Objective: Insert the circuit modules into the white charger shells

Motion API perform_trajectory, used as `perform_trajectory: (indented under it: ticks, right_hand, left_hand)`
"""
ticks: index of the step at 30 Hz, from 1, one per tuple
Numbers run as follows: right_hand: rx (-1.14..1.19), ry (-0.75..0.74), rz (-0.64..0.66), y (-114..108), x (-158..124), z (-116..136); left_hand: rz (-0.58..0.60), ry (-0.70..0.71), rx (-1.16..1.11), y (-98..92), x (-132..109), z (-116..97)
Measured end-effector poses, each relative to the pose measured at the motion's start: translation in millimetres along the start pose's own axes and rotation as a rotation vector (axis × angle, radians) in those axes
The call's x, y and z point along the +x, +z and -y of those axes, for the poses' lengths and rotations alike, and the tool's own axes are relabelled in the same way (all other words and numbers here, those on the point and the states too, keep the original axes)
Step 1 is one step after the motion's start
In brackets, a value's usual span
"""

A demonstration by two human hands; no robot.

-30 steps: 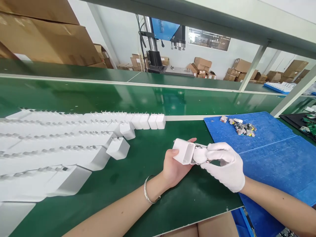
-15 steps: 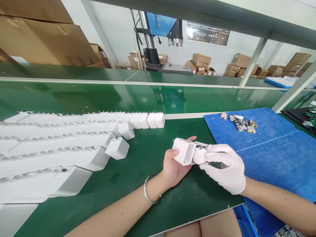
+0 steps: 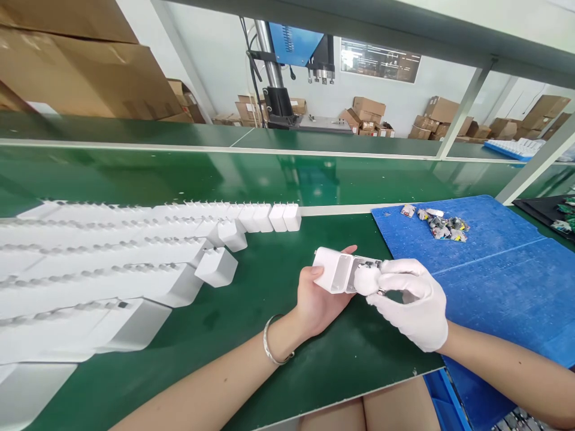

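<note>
My bare left hand (image 3: pixel 314 302) is closed round a white plastic housing (image 3: pixel 329 269), tilted so its open, hollow side faces right. A bracelet circles that wrist. My right hand (image 3: pixel 411 302), in a white glove, pinches a small assembly (image 3: pixel 367 279) with a rounded white part and metal bits. This assembly sits at the open side of the housing, partly over it; how far it reaches inside I cannot tell. The gloved fingertips hide its right end.
Rows of white housings (image 3: pixel 148 281) cover the left of the green table (image 3: pixel 269 269). On the right, a blue mat (image 3: pixel 489 275) bears several small electronic parts (image 3: pixel 442 226). A shelf post (image 3: pixel 523 164) rises behind it. A press machine (image 3: pixel 278 90) and cardboard boxes stand farther back.
The assembly in my right hand has shifted slightly right relative to the housing, and more of the housing's hollow side shows. Both hands keep their hold.
</note>
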State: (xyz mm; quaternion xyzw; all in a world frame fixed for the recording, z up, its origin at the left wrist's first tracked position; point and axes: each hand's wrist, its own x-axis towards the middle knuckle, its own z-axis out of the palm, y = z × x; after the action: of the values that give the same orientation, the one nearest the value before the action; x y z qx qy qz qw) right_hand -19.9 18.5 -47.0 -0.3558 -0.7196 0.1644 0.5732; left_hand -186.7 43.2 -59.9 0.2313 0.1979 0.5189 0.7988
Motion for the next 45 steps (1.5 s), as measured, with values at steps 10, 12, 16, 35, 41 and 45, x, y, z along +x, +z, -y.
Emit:
perform_trajectory:
  ticks: [10, 12, 16, 35, 41, 45]
  right_hand:
    - [-0.120, -0.128, 0.021, 4.5, 4.5, 5.4]
    - [-0.161, -0.149, 0.017, 4.6, 2.9, 6.0]
    - [-0.180, -0.151, -0.006, 4.5, -0.5, 5.3]
    - [-0.189, -0.139, 0.049, 5.3, 6.4, 3.1]
    - [-0.248, -0.138, 0.086, 2.8, 6.7, 8.4]
    - [-0.080, 0.047, 0.102, -3.6, -8.1, 11.4]
  left_hand:
    - [0.005, -0.004, 0.044, 2.9, -1.9, -0.4]
    - [0.015, -0.002, 0.052, 2.2, -2.1, -0.7]
    - [0.040, -0.008, 0.065, 0.0, -2.5, -0.4]
    - [0.040, 0.009, 0.066, 2.1, -2.6, 0.5]
    - [0.024, -0.004, 0.034, -0.2, -0.1, 0.7]
    - [-0.011, 0.018, -0.030, 3.3, -2.6, 8.6]
